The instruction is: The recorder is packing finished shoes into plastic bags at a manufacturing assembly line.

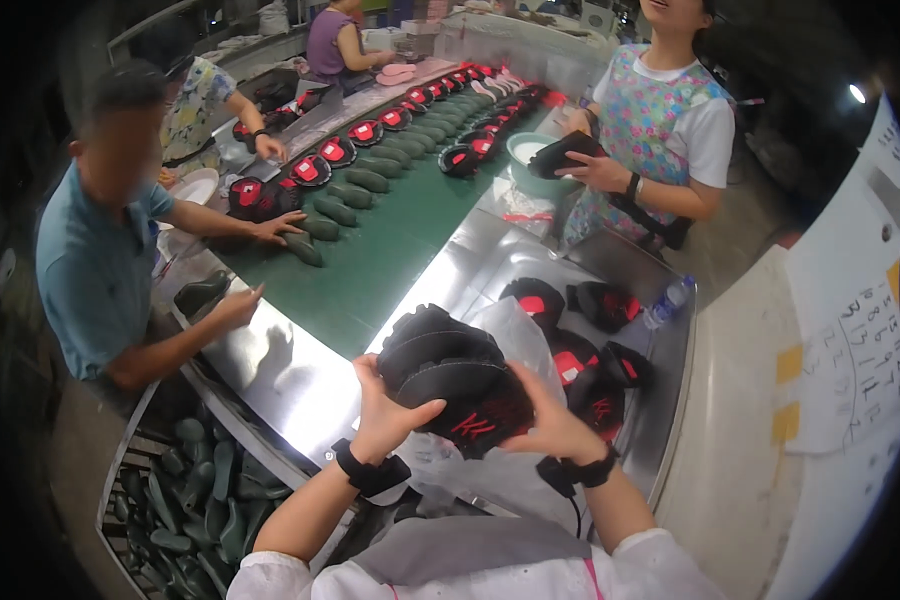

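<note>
Between my two hands is a stack of black shoe uppers [440,365] with curved, notched edges and red marks on the lower front. My left hand [385,410] grips the stack's left side, thumb across the front. On its right side my right hand [555,420] holds it, with some fingers hidden behind. Crumpled clear plastic [518,328] lies behind and below the stack. More black uppers with red linings [575,362] rest on the metal tray just to the right.
A green conveyor belt [355,290] carries rows of dark green shoe lasts [355,195] and black-and-red uppers. A co-worker in blue [100,270] touches a last at left; another in a floral apron [660,110] holds a black upper. Below left stands a bin of lasts [205,490]. A bottle [670,302] lies at right.
</note>
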`<action>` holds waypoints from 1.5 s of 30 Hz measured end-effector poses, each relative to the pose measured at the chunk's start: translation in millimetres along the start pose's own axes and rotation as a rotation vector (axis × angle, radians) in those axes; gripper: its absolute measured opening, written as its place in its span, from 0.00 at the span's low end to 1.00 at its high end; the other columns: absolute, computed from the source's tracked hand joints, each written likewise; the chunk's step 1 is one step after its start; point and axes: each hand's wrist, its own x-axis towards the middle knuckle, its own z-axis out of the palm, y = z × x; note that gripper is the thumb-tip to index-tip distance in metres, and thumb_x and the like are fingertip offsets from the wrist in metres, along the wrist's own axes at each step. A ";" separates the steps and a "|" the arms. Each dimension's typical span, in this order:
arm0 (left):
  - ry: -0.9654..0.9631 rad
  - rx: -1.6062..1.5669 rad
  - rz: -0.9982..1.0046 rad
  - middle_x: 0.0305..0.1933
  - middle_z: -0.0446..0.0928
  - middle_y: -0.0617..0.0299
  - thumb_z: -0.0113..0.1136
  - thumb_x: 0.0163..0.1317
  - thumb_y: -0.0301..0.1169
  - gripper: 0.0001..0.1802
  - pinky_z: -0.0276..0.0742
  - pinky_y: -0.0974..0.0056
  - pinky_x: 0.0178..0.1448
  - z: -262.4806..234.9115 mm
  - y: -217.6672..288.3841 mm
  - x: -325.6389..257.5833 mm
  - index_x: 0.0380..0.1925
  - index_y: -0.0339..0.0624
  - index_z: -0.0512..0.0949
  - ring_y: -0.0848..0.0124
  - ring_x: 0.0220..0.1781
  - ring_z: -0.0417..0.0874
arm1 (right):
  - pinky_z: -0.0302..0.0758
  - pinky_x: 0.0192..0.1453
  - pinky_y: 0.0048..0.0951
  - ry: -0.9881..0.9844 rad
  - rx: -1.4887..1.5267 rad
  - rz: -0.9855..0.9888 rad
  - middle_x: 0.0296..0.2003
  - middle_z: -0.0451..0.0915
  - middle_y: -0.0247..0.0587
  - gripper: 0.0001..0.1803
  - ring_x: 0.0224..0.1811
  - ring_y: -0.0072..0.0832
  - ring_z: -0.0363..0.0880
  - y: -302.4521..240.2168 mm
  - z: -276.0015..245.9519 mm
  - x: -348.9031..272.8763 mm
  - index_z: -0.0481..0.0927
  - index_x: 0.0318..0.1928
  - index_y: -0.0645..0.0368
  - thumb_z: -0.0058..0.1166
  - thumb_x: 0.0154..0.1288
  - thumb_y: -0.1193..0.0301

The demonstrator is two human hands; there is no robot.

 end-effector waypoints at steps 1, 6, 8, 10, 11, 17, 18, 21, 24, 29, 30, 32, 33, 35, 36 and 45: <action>-0.023 0.006 0.025 0.45 0.65 0.58 0.69 0.46 0.29 0.34 0.73 0.64 0.55 -1.5 0.1 -2.7 0.44 0.45 0.52 0.68 0.48 0.74 | 0.59 0.65 0.40 -0.079 -0.601 -0.185 0.61 0.57 0.52 0.46 0.63 0.43 0.59 -11.0 14.9 0.6 0.57 0.63 0.59 0.68 0.46 0.60; -0.050 -0.499 -0.074 0.57 0.69 0.51 0.39 0.65 0.55 0.36 0.64 0.57 0.64 -13.8 21.7 12.9 0.59 0.34 0.61 0.60 0.58 0.72 | 0.75 0.50 0.37 0.062 -0.570 -0.539 0.62 0.56 0.56 0.30 0.54 0.51 0.71 -2.4 18.0 -10.3 0.71 0.44 0.53 0.71 0.36 0.74; 0.017 -0.524 -0.097 0.56 0.71 0.52 0.39 0.67 0.51 0.32 0.65 0.60 0.62 -20.3 32.0 23.3 0.57 0.32 0.63 0.62 0.57 0.72 | 0.77 0.49 0.36 -0.003 -0.601 -0.736 0.63 0.54 0.58 0.28 0.56 0.51 0.70 7.9 5.3 -8.0 0.72 0.39 0.54 0.72 0.33 0.77; 0.036 -0.540 -0.111 0.55 0.71 0.53 0.38 0.68 0.46 0.29 0.66 0.62 0.61 -24.3 33.4 24.7 0.56 0.30 0.64 0.64 0.56 0.73 | 0.77 0.49 0.36 -0.038 -0.636 -0.797 0.64 0.54 0.59 0.27 0.56 0.51 0.70 -0.3 3.1 -6.6 0.73 0.37 0.54 0.72 0.32 0.78; -0.025 -0.538 -0.111 0.55 0.71 0.53 0.41 0.67 0.47 0.29 0.66 0.62 0.60 -25.5 29.8 23.7 0.55 0.30 0.65 0.64 0.55 0.73 | 0.75 0.50 0.37 -0.006 -0.518 -0.622 0.64 0.54 0.59 0.25 0.58 0.52 0.68 -4.8 4.4 -8.4 0.73 0.35 0.55 0.71 0.33 0.77; -0.435 -0.597 -0.100 0.52 0.72 0.57 0.55 0.59 0.47 0.28 0.66 0.62 0.60 -26.2 15.4 4.9 0.50 0.35 0.69 0.67 0.56 0.72 | 0.68 0.57 0.46 -0.171 -0.644 -0.566 0.61 0.60 0.55 0.15 0.61 0.56 0.61 -35.1 0.3 13.1 0.76 0.27 0.56 0.67 0.35 0.76; -0.270 -0.595 -0.138 0.51 0.72 0.58 0.56 0.59 0.46 0.27 0.65 0.62 0.61 -17.3 26.8 5.8 0.50 0.35 0.69 0.67 0.56 0.71 | 0.69 0.56 0.45 -0.125 -0.717 -0.665 0.59 0.63 0.53 0.14 0.59 0.56 0.63 -25.1 -0.6 10.5 0.76 0.26 0.55 0.66 0.35 0.77; -0.071 -0.653 -0.099 0.51 0.71 0.61 0.56 0.61 0.41 0.22 0.65 0.61 0.61 -4.9 20.5 9.1 0.49 0.38 0.70 0.66 0.58 0.70 | 0.71 0.53 0.45 0.089 -0.687 -0.806 0.51 0.68 0.49 0.12 0.56 0.54 0.67 -6.5 9.5 -2.1 0.77 0.23 0.51 0.60 0.35 0.80; -0.086 -0.765 -0.015 0.47 0.70 0.61 0.52 0.64 0.40 0.14 0.68 0.57 0.59 -0.8 8.6 8.6 0.45 0.46 0.72 0.64 0.53 0.71 | 0.72 0.54 0.47 0.136 -0.720 -0.882 0.49 0.69 0.45 0.10 0.55 0.50 0.67 1.7 3.6 -9.0 0.77 0.23 0.51 0.61 0.36 0.78; -0.152 -0.804 -0.069 0.46 0.71 0.60 0.48 0.65 0.44 0.16 0.69 0.55 0.59 1.6 15.7 8.6 0.44 0.45 0.72 0.64 0.52 0.72 | 0.72 0.56 0.51 0.152 -0.791 -1.033 0.45 0.70 0.39 0.08 0.54 0.44 0.64 11.4 -4.1 -7.7 0.77 0.21 0.51 0.62 0.35 0.74; -0.079 -0.797 -0.154 0.47 0.71 0.59 0.48 0.65 0.45 0.18 0.69 0.55 0.59 6.8 25.7 8.5 0.44 0.44 0.71 0.64 0.53 0.72 | 0.72 0.56 0.52 0.150 -0.791 -1.045 0.45 0.69 0.39 0.09 0.55 0.44 0.64 12.8 -6.3 -7.7 0.77 0.22 0.52 0.63 0.35 0.73; -0.003 -0.788 -0.239 0.48 0.72 0.58 0.47 0.65 0.46 0.19 0.69 0.55 0.59 10.8 31.4 10.5 0.45 0.43 0.71 0.64 0.53 0.73 | 0.72 0.55 0.50 0.151 -0.798 -1.060 0.46 0.69 0.40 0.09 0.55 0.45 0.64 14.2 -8.7 -9.6 0.77 0.22 0.52 0.63 0.35 0.74; -0.007 -0.761 -0.224 0.49 0.72 0.58 0.47 0.65 0.47 0.20 0.69 0.55 0.60 11.0 30.0 12.1 0.45 0.42 0.70 0.64 0.54 0.73 | 0.72 0.55 0.49 0.147 -0.809 -1.084 0.47 0.69 0.41 0.09 0.55 0.46 0.65 13.9 -9.7 -10.2 0.77 0.22 0.53 0.62 0.35 0.75; -0.072 -0.672 -0.132 0.49 0.72 0.57 0.46 0.67 0.45 0.19 0.69 0.58 0.58 8.2 20.1 11.0 0.45 0.41 0.70 0.66 0.52 0.73 | 0.71 0.53 0.46 0.234 -0.789 -0.931 0.48 0.69 0.44 0.10 0.55 0.48 0.65 9.6 -9.9 -12.4 0.77 0.22 0.54 0.62 0.34 0.79; -0.192 -0.550 0.055 0.48 0.72 0.56 0.46 0.67 0.44 0.18 0.69 0.59 0.56 5.1 11.5 13.4 0.44 0.40 0.70 0.66 0.51 0.73 | 0.69 0.52 0.43 0.233 -0.683 -0.758 0.49 0.68 0.48 0.12 0.55 0.51 0.65 11.4 -10.0 -12.9 0.76 0.23 0.55 0.60 0.34 0.83; 0.048 -0.553 -0.347 0.51 0.69 0.54 0.44 0.68 0.36 0.21 0.73 0.63 0.51 26.0 -8.6 38.6 0.58 0.43 0.56 0.69 0.47 0.74 | 0.68 0.52 0.33 0.095 -0.339 -0.108 0.50 0.65 0.45 0.17 0.52 0.38 0.67 13.5 -25.9 -11.1 0.75 0.25 0.59 0.70 0.33 0.80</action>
